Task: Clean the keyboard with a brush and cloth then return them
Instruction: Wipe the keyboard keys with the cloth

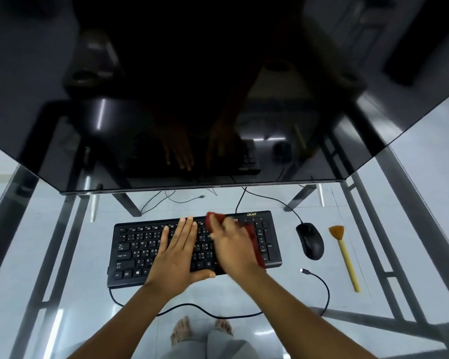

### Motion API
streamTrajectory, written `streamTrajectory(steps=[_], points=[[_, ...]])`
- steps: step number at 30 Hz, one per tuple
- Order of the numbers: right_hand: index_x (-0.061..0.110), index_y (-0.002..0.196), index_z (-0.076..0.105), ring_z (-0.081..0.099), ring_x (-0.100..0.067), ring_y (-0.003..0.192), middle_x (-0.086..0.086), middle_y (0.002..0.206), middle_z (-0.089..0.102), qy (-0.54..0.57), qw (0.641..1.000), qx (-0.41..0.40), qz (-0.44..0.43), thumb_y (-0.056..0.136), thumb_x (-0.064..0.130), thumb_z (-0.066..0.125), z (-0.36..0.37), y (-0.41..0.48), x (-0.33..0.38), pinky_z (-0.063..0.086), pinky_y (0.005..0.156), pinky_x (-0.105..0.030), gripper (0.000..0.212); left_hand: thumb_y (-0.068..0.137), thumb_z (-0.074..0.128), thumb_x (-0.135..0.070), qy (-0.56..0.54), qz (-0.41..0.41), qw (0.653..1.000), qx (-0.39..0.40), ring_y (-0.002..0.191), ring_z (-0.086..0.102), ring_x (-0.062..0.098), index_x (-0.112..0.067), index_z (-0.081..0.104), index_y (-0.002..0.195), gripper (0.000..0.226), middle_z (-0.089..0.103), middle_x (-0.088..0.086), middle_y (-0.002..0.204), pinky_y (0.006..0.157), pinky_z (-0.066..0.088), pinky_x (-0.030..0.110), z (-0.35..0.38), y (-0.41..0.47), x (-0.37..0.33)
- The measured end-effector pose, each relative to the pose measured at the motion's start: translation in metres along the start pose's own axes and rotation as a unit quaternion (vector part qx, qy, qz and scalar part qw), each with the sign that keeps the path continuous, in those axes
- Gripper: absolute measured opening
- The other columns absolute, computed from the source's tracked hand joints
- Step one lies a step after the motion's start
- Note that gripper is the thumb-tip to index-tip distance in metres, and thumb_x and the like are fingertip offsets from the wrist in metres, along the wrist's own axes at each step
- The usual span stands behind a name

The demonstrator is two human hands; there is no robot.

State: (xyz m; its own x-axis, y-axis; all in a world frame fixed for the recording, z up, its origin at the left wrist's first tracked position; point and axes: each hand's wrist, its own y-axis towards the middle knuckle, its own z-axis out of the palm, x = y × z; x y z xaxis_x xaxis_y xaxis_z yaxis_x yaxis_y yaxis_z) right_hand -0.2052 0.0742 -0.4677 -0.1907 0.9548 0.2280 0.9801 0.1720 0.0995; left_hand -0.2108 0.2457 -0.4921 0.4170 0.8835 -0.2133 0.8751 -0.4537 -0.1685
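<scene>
Risk first: could skid keyboard [135,251] on glass worktop [283,294] toward mouse [310,240] right of it, given hard strokes or slack bracing; could also snag and lift keycaps with cloth [254,238] edge. Left hand [178,255]: fingers [186,229] straight, together, pressed flat on centre keys, thumb at keyboard's near edge. Right hand [233,251]: on red cloth over keyboard's right half; blurred, cannot tell curled or flat. Brush [344,255] lying right of keyboard, beyond mouse, untouched.
</scene>
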Motion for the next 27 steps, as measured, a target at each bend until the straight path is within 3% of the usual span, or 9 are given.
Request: streamTrajectory(steps=[3, 7, 11, 14, 16, 18, 20, 23, 27], points=[[0.017, 0.129, 0.057, 0.061, -0.020, 0.061, -0.005, 0.086, 0.058, 0.004, 0.998, 0.021, -0.054, 0.072, 0.022, 0.080, -0.005, -0.004, -0.001, 0.052, 0.057, -0.030, 0.063, 0.069, 0.026, -0.095, -0.002, -0.001, 1.000, 0.001, 0.150, -0.002, 0.018, -0.004, 0.019, 0.152, 0.123, 0.009, 0.008, 0.162, 0.116, 0.002, 0.049, -0.001, 0.000, 0.000], [0.015, 0.124, 0.062, 0.062, -0.025, 0.056, -0.010, 0.085, 0.060, 0.011, 0.994, -0.018, 0.108, 0.079, 0.019, 0.075, -0.010, -0.001, -0.029, 0.057, 0.056, -0.034, 0.046, 0.069, 0.030, -0.094, 0.005, -0.006, 1.000, -0.005, 0.150, -0.004, 0.018, -0.005, 0.015, 0.153, 0.123, 0.005, 0.007, 0.162, 0.117, 0.001, 0.049, 0.000, 0.000, 0.000], [0.023, 0.130, 0.057, 0.059, -0.019, 0.057, -0.004, 0.085, 0.056, 0.061, 0.996, 0.063, 0.006, 0.081, 0.025, 0.074, -0.013, -0.032, -0.021, 0.054, 0.051, -0.029, 0.051, 0.070, 0.028, -0.094, 0.002, -0.004, 1.000, 0.000, 0.150, -0.005, 0.019, -0.006, 0.012, 0.153, 0.122, 0.002, 0.008, 0.163, 0.117, 0.001, 0.049, 0.001, -0.002, 0.002], [0.046, 0.126, 0.052, 0.057, -0.014, 0.062, 0.009, 0.086, 0.051, 0.108, 0.988, 0.056, 0.096, 0.094, 0.050, 0.042, -0.027, -0.032, -0.052, 0.047, 0.051, -0.024, 0.034, 0.071, 0.027, -0.094, 0.008, -0.004, 1.000, -0.002, 0.150, -0.005, 0.019, -0.006, 0.011, 0.153, 0.122, 0.002, 0.007, 0.163, 0.117, 0.000, 0.048, 0.001, -0.001, 0.002], [0.039, 0.137, 0.044, 0.059, -0.025, 0.069, -0.001, 0.097, 0.048, 0.040, 0.981, -0.004, 0.187, 0.099, 0.035, 0.036, -0.026, -0.025, -0.078, 0.054, 0.061, -0.033, 0.039, 0.071, 0.025, -0.094, 0.014, -0.004, 1.000, -0.002, 0.150, -0.004, 0.020, -0.006, 0.013, 0.153, 0.121, 0.003, 0.007, 0.162, 0.116, 0.001, 0.049, 0.001, -0.001, 0.002], [0.029, 0.139, 0.044, 0.061, -0.021, 0.070, -0.005, 0.098, 0.049, 0.043, 0.969, -0.041, 0.242, 0.099, 0.020, 0.041, -0.025, -0.023, -0.077, 0.057, 0.069, -0.034, 0.041, 0.071, 0.024, -0.094, 0.016, -0.003, 1.000, 0.001, 0.150, -0.002, 0.021, -0.005, 0.014, 0.153, 0.121, 0.004, 0.008, 0.162, 0.116, 0.003, 0.050, 0.002, -0.002, 0.002], [0.029, 0.132, 0.052, 0.060, -0.007, 0.068, 0.001, 0.091, 0.052, 0.099, 0.974, -0.022, 0.201, 0.096, 0.018, 0.051, -0.022, -0.027, -0.055, 0.056, 0.069, -0.023, 0.037, 0.071, 0.024, -0.094, 0.014, -0.006, 1.000, 0.004, 0.150, -0.002, 0.020, -0.005, 0.015, 0.153, 0.122, 0.005, 0.008, 0.162, 0.117, 0.004, 0.051, 0.002, -0.002, 0.002], [0.028, 0.136, 0.049, 0.058, -0.022, 0.072, -0.006, 0.098, 0.054, 0.048, 0.996, 0.035, 0.066, 0.095, 0.028, 0.055, -0.018, -0.036, -0.052, 0.055, 0.069, -0.033, 0.042, 0.071, 0.024, -0.094, 0.013, -0.002, 1.000, 0.004, 0.150, -0.002, 0.020, -0.005, 0.015, 0.153, 0.122, 0.005, 0.008, 0.162, 0.117, 0.003, 0.050, 0.001, 0.000, 0.002], [0.028, 0.144, 0.036, 0.063, -0.033, 0.077, -0.012, 0.107, 0.051, 0.015, 0.965, -0.012, 0.262, 0.100, 0.026, 0.039, -0.025, -0.017, -0.077, 0.056, 0.067, -0.039, 0.044, 0.072, 0.024, -0.093, 0.015, -0.001, 1.000, 0.001, 0.150, 0.001, 0.022, -0.004, 0.016, 0.152, 0.120, 0.007, 0.009, 0.162, 0.116, 0.005, 0.051, 0.001, 0.000, 0.001]])
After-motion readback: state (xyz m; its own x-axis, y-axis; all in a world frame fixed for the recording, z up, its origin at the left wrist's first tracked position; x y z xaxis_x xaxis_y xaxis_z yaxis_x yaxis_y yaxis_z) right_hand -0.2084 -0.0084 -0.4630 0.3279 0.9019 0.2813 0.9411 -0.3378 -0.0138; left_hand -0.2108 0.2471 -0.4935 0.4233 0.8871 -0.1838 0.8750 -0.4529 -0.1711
